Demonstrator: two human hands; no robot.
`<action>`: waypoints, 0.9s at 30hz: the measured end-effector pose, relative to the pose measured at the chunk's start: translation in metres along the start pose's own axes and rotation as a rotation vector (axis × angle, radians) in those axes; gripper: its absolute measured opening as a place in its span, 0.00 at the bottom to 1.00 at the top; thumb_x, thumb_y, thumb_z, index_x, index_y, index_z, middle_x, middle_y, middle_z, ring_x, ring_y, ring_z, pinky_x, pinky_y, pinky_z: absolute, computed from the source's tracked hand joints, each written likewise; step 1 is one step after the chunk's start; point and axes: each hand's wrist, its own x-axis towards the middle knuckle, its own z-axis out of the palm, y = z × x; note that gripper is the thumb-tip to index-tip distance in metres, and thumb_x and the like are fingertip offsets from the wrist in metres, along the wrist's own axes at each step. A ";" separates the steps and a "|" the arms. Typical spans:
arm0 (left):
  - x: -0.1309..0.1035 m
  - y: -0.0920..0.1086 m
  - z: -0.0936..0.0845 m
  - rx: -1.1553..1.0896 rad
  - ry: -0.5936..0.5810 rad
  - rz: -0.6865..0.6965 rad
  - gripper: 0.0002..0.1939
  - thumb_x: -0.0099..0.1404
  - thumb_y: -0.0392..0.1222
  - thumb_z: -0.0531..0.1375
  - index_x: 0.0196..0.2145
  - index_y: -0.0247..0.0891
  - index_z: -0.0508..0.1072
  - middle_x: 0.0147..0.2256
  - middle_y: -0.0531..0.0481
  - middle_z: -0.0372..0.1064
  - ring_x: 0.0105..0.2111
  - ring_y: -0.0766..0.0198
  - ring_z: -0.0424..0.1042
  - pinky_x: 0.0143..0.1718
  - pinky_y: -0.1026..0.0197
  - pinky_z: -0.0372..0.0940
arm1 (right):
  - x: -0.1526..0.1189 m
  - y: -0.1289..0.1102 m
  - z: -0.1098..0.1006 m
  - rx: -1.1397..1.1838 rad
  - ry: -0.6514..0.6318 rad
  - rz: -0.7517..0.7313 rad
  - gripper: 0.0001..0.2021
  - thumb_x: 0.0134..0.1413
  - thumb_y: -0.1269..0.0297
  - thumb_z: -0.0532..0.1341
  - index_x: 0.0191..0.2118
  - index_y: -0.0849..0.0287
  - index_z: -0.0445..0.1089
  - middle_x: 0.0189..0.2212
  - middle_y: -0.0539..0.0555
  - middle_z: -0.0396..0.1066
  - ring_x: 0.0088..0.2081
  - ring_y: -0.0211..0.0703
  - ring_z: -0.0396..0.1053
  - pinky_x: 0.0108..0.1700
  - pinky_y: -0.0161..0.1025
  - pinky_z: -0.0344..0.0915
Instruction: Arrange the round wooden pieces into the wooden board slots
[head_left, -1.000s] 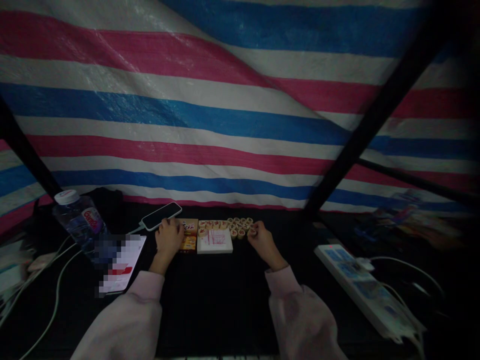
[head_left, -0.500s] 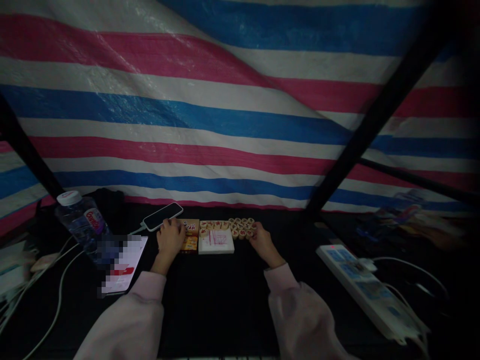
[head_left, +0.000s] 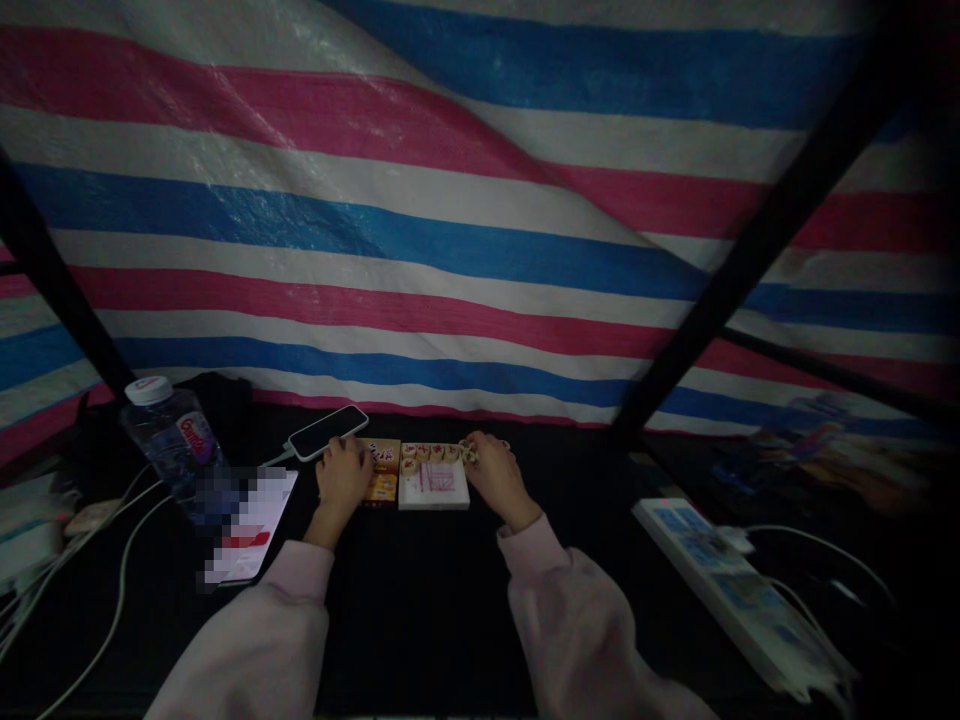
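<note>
My left hand (head_left: pixel 343 478) lies over the left part of a printed brown-and-yellow cardboard box (head_left: pixel 386 482), fingers bent around its edge. Right beside the box is a shallow white tray (head_left: pixel 442 499) with reddish lines on its bare part. Round wooden Chinese chess pieces (head_left: pixel 430 452) with red characters stand along the tray's back and left side. My right hand (head_left: pixel 495 472) reaches in at the tray's right end, its fingertips closed at a chess piece (head_left: pixel 469 452). The palm and fingers hide most of the other pieces there.
A white-edged phone (head_left: pixel 328 433) lies behind my left hand, plugged into a cable. Nearer left are a lit, pixelated phone (head_left: pixel 251 540) and a clear bottle (head_left: pixel 180 435). A power strip (head_left: pixel 720 590) with plugs sits at right. A striped tarp (head_left: pixel 450 250) hangs behind, with dark poles.
My right hand has moved left from the outer end of the piece rows to the tray's right edge, now covering those pieces. My left hand stays on the box.
</note>
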 end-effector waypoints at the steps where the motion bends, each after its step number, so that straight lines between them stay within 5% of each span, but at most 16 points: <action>1: 0.000 0.000 0.000 -0.001 0.000 0.000 0.22 0.66 0.48 0.44 0.50 0.34 0.64 0.48 0.37 0.61 0.46 0.50 0.66 0.43 0.51 0.61 | 0.002 -0.009 0.004 0.036 -0.022 -0.055 0.13 0.49 0.74 0.56 0.43 0.60 0.66 0.40 0.57 0.69 0.45 0.45 0.66 0.45 0.37 0.58; 6: -0.001 0.000 -0.001 0.001 0.005 0.004 0.21 0.66 0.48 0.45 0.50 0.34 0.64 0.47 0.38 0.61 0.46 0.51 0.66 0.43 0.52 0.61 | 0.006 -0.047 0.037 0.131 -0.073 -0.211 0.09 0.51 0.68 0.57 0.40 0.57 0.67 0.39 0.55 0.70 0.45 0.44 0.65 0.47 0.38 0.57; 14: -0.001 0.001 -0.002 0.007 0.012 0.007 0.21 0.66 0.48 0.45 0.51 0.34 0.63 0.47 0.38 0.61 0.46 0.50 0.66 0.42 0.52 0.61 | -0.002 -0.068 0.069 0.093 -0.041 -0.148 0.17 0.52 0.71 0.54 0.50 0.60 0.61 0.46 0.59 0.67 0.48 0.46 0.63 0.49 0.39 0.57; 27: -0.002 0.001 -0.002 -0.001 -0.003 0.004 0.21 0.65 0.48 0.45 0.50 0.34 0.64 0.46 0.38 0.61 0.46 0.50 0.66 0.43 0.51 0.61 | 0.000 -0.050 0.041 0.245 -0.068 -0.118 0.09 0.49 0.70 0.58 0.38 0.58 0.62 0.34 0.53 0.69 0.39 0.41 0.67 0.39 0.35 0.58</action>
